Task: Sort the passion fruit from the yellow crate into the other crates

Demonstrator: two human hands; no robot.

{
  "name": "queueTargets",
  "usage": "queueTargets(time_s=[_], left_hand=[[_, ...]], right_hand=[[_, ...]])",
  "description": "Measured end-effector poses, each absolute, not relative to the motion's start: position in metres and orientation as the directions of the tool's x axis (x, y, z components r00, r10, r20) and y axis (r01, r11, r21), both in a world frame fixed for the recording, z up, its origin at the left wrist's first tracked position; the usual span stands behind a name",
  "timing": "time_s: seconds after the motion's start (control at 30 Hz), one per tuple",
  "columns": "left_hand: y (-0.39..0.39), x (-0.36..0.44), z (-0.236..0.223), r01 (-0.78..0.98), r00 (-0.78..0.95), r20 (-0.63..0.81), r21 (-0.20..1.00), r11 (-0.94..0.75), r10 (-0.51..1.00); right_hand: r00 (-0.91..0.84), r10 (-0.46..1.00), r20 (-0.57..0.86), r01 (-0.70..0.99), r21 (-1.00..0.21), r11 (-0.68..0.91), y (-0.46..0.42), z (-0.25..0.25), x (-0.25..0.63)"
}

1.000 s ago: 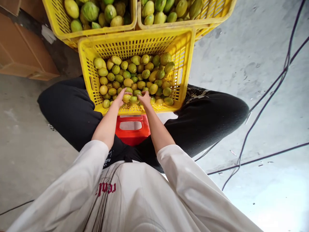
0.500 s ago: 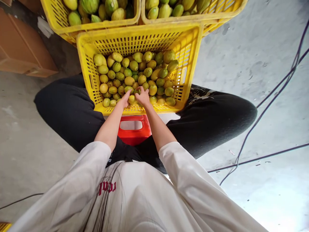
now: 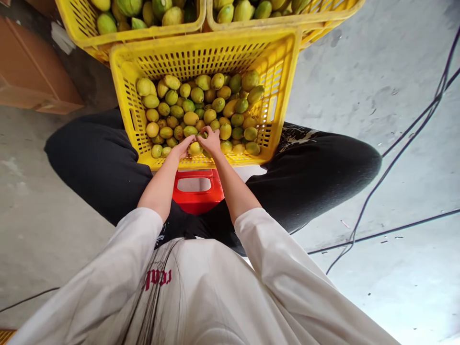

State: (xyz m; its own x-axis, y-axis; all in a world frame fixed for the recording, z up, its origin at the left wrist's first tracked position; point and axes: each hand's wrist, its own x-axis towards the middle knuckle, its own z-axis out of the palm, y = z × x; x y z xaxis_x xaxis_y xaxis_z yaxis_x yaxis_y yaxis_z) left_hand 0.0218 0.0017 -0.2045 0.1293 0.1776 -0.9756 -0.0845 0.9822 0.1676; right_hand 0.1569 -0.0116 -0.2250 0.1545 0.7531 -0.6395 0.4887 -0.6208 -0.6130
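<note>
A yellow plastic crate [image 3: 206, 36] stands between my knees, with a layer of yellow and green lemons [image 3: 190, 118] in it. Close to the crate's near wall, my right hand [image 3: 212, 141] curls its fingers and thumb around a greenish lemon [image 3: 203, 135]. Just to its left is my left hand [image 3: 183, 146], fingers stretched out and apart beside a yellow lemon [image 3: 195, 148]; some of its fingers are hidden, and I cannot tell whether it touches that lemon.
Two more yellow crates, a left one [image 3: 143, 33] and a right one [image 3: 287, 23], hold lemons beyond mine. A red plastic stool [image 3: 197, 201] shows below the near wall. Cardboard [image 3: 36, 72] lies at far left, and black cables [image 3: 391, 163] cross the floor at right.
My left hand has drawn back slightly toward me and tilted. My right hand stays at the same lemon. The whole view has shifted a little.
</note>
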Motion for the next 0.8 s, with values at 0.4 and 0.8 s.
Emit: queueTargets(time_s=[0.4,0.8], left_hand=[[0.004,0.031,-0.183,-0.251,0.245,-0.940,0.176,0.952,0.238],[0.015,0.018,-0.174,-0.583,0.221,-0.915,0.154,0.798,0.338]], right_hand=[[-0.096,0.484,-0.870,-0.164,-0.466,-0.869,0.012,-0.199,0.173],[-0.109,0.532,-0.840,-0.819,-0.227,-0.527,0.013,-0.186,0.136]])
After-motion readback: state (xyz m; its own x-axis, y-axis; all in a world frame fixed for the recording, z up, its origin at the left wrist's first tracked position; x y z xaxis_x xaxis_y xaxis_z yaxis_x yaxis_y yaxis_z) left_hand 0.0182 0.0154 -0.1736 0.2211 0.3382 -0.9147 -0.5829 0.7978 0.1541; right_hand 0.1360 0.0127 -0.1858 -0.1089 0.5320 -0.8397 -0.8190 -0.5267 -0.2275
